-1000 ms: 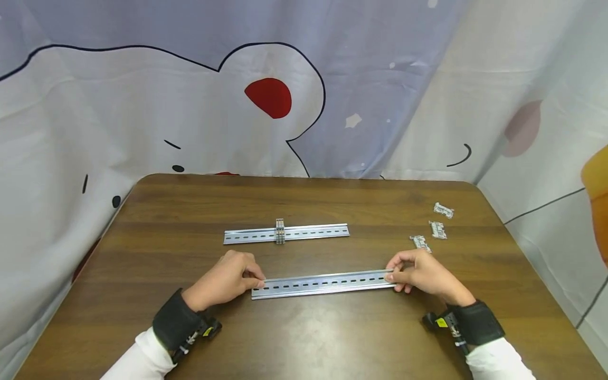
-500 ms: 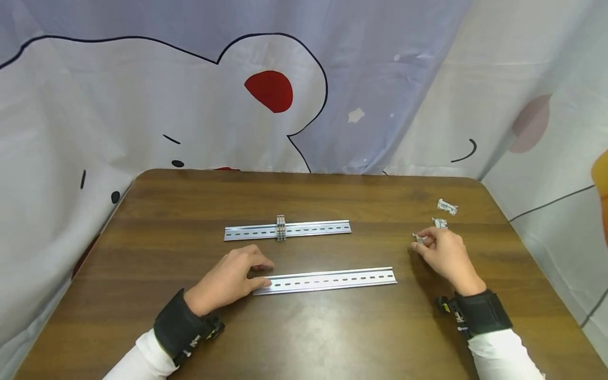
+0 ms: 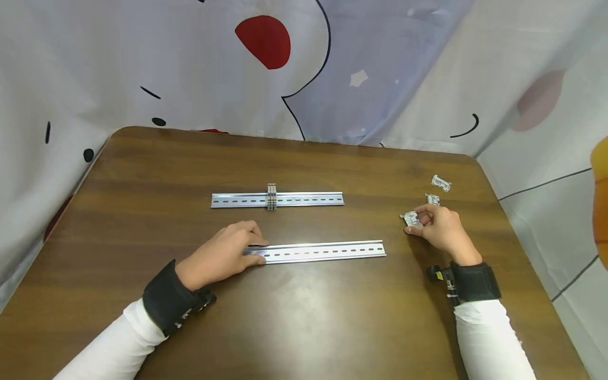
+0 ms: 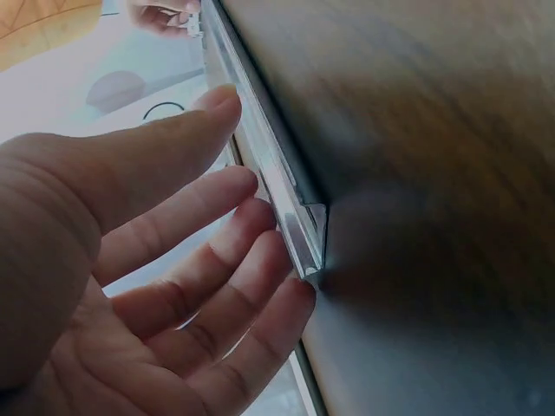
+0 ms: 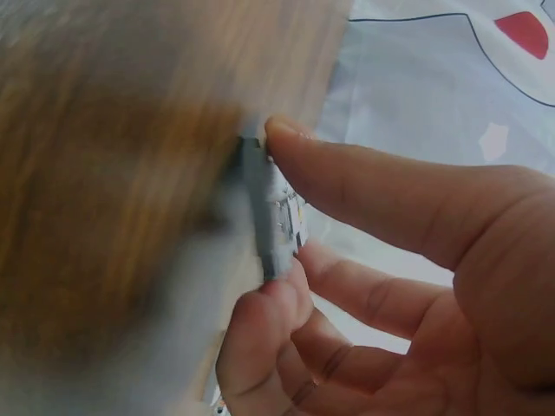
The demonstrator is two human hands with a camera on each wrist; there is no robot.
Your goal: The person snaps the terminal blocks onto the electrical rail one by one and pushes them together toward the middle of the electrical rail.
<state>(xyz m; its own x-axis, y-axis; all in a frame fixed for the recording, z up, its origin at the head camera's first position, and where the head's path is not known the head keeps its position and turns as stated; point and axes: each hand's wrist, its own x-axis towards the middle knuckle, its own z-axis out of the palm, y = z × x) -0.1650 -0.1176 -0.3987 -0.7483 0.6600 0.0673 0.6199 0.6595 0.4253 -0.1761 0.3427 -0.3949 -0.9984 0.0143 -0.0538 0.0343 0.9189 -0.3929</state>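
At the left end of the near slotted metal DIN rail (image 3: 323, 252), my left hand (image 3: 225, 254) straddles the strip, thumb at the front edge and fingers at the rear edge. The left wrist view shows fingertips right at the rail's end (image 4: 303, 247). On the right, my right hand (image 3: 439, 227) pinches a small pale terminal block (image 3: 411, 218) between thumb and fingers, just over the table. Seen edge-on in the right wrist view, that block (image 5: 260, 208) has a grey side, with the thumb at one end and a finger at the other.
Behind the near rail lies a second DIN rail (image 3: 309, 199) with a cluster of narrow terminal blocks (image 3: 272, 197) mounted near its middle. Two loose blocks, a farther one (image 3: 441, 182) and a nearer one (image 3: 433, 199), lie beyond my right hand. A printed curtain (image 3: 190, 63) hangs behind the table.
My right hand has left the near rail's right end, reached out to the terminal blocks and taken one. My left hand stays at the rail's left end, its fingers now over the rear edge.
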